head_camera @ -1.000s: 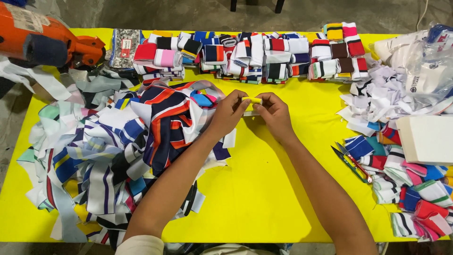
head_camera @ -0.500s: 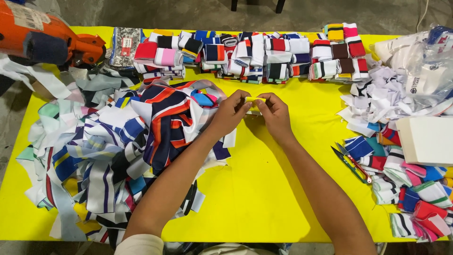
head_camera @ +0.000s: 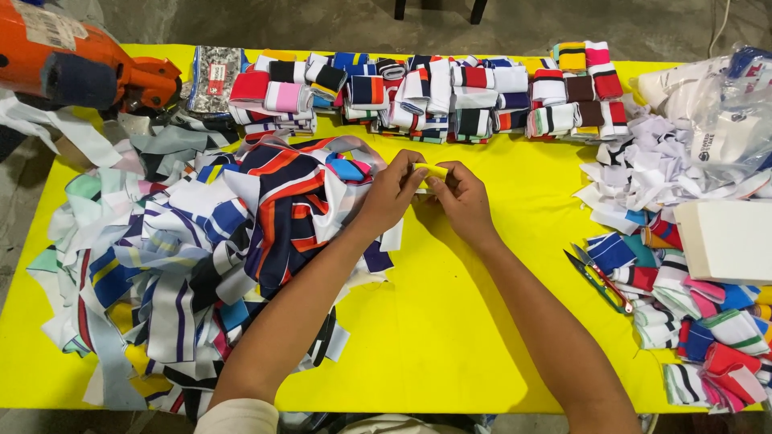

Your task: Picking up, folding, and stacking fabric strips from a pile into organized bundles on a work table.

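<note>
My left hand and my right hand meet over the middle of the yellow table. Together they pinch a small yellow fabric strip between thumbs and fingers. Just left of my left hand lies a big loose heap of striped fabric strips in blue, white, red and navy. My left forearm rests across that heap's edge.
Folded striped fabric bundles line the far edge. An orange machine sits at the far left. White scraps, a white box, plastic bags, thread snips and more folded pieces fill the right side.
Both hands stay in the same spot; the fingers have shifted slightly on the yellow strip.
</note>
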